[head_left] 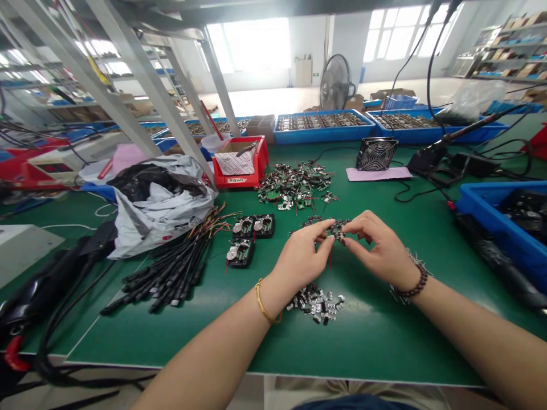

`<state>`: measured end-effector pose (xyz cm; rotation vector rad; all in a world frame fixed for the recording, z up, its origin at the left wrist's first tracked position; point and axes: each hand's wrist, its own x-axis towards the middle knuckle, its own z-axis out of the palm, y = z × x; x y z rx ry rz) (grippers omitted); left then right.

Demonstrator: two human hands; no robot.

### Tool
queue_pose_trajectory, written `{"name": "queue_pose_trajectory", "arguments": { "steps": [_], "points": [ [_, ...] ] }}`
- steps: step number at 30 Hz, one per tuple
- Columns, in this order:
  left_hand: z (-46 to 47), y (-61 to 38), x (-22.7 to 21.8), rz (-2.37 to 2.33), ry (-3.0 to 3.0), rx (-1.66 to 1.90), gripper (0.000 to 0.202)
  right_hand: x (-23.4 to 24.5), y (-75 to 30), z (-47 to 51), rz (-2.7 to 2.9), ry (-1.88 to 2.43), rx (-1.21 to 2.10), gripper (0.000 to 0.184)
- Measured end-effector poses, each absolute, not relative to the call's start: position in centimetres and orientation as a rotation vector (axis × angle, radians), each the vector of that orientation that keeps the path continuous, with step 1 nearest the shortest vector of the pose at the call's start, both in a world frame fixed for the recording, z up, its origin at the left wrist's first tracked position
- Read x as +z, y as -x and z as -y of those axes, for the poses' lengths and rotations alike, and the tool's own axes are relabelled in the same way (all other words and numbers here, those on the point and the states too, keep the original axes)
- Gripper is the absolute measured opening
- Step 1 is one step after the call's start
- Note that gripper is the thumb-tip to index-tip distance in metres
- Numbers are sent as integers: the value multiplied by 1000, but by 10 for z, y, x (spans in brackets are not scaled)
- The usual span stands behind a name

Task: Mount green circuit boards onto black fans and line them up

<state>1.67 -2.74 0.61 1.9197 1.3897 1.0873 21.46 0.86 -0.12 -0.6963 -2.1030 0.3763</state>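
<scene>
Between my two hands, above the green mat, is a small circuit board (336,230) with a red wire hanging below it. My left hand (305,253) pinches its left side between thumb and forefinger. The fingertips of my right hand (378,245) close on its right side. Just behind my left fingers lie a few more small boards (311,220), partly hidden. A pile of small metal connectors (318,306) sits on the mat below my hands. Thin metal pins (416,265) show beside my right wrist, partly covered by it.
Farther back is a heap of circuit boards (297,183) beside a red bin (241,162). Black modules (240,251) and a bundle of black cables (171,273) lie left. A small fan (376,154), a soldering iron (465,130) and a blue tray (508,228) stand right.
</scene>
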Motion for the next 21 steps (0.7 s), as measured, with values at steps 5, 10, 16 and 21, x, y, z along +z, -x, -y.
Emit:
{"name": "queue_pose_trajectory", "arguments": {
  "steps": [5, 10, 16, 21],
  "points": [
    [28, -16, 7, -1406, -1906, 1088, 39, -1, -216, -8, 2114, 723, 377, 9],
    [30, -17, 8, -1387, -1884, 1102, 39, -2, -214, -9, 2118, 766, 396, 7],
    [29, -19, 7, -1327, -1726, 1156, 37, -2, -216, -8, 2131, 750, 270, 12],
    [25, -20, 0, -1216, -1574, 1220, 28, 0, -217, -4, 2196, 710, 260, 26]
  ]
}}
